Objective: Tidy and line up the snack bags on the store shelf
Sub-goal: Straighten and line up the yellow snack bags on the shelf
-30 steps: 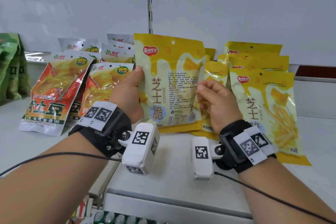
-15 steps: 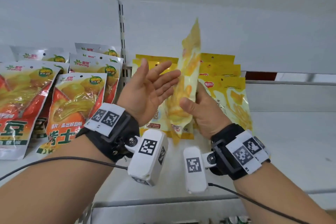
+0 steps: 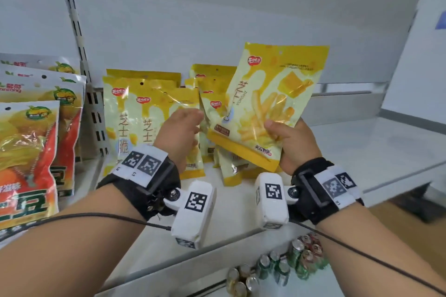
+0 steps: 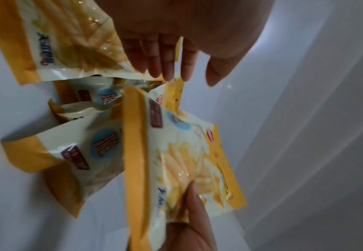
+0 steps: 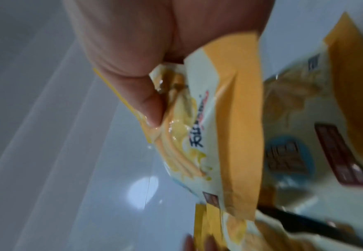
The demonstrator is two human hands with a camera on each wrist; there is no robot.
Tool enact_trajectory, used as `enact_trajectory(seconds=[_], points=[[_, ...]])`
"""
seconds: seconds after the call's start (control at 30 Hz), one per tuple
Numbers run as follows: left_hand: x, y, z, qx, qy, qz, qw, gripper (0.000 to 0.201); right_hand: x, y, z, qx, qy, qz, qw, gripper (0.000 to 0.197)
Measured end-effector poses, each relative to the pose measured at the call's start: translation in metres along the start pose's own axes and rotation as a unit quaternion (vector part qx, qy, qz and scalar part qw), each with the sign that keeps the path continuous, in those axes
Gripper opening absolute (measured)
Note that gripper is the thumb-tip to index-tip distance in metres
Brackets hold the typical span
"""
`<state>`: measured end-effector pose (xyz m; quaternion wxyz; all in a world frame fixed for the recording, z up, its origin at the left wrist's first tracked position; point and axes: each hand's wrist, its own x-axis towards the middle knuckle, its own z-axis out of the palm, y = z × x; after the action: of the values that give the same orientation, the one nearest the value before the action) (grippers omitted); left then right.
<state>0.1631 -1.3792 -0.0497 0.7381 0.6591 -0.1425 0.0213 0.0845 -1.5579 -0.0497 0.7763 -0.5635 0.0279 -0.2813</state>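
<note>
On the white shelf (image 3: 362,152), at 1 o'clock from the centre of the head view, a yellow cheese-stick snack bag (image 3: 272,103) held up in the air, front side toward the camera, tilted with its top toward 1 o'clock. Gripped at its lower right corner by the right hand (image 3: 289,142), thumb pressed on the front over the printed sticks, other fingers curled behind; seen also in the right wrist view, where the thumb (image 5: 148,108) pinches the crumpled corner of the bag. At 11 o'clock from this bag, the left hand (image 3: 179,132), holding nothing, fingers straight and close together in the left wrist view (image 4: 165,56), their tips reaching toward the tops of the bags behind; contact there cannot be told. Behind both hands, a group of standing yellow bags (image 3: 144,113) of the same kind, overlapping and not in one line, some leaning. At 9 o'clock, against the left edge, red and orange potato snack bags (image 3: 31,152) standing in rows. At 6 o'clock, below the shelf edge, a cluster of drink cans (image 3: 277,267) seen from above.
</note>
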Motion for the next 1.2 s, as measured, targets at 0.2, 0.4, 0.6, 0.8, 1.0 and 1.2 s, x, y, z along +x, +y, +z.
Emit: enact_trajectory(seconds=[0.2,0.4,0.6,0.8,1.0,1.2], points=[[0.016,-0.035,0.025,0.151,0.014,-0.086,0.985,0.064,0.028,-0.012,-0.06,0.054,0.142,-0.002,0.988,0.023],[0.021,-0.047,0.052,0.135,0.043,-0.089,0.986,0.033,0.078,-0.006,-0.107,0.008,0.301,0.026,0.953,0.038],[0.023,-0.051,0.071,0.083,0.077,-0.072,0.991,0.013,0.127,0.009,-0.143,-0.266,0.198,0.145,0.932,0.014],[0.026,-0.047,0.093,0.059,0.104,-0.044,0.992,0.012,0.145,0.0,-0.157,-0.379,0.288,0.141,0.868,0.076],[0.029,-0.048,0.118,0.039,0.097,-0.043,0.994,0.024,0.146,0.01,-0.137,-0.273,0.1,0.009,0.957,0.026],[0.033,-0.047,0.127,0.004,0.07,-0.036,0.997,0.038,0.143,0.015,-0.115,-0.05,-0.057,0.082,0.994,0.021]])
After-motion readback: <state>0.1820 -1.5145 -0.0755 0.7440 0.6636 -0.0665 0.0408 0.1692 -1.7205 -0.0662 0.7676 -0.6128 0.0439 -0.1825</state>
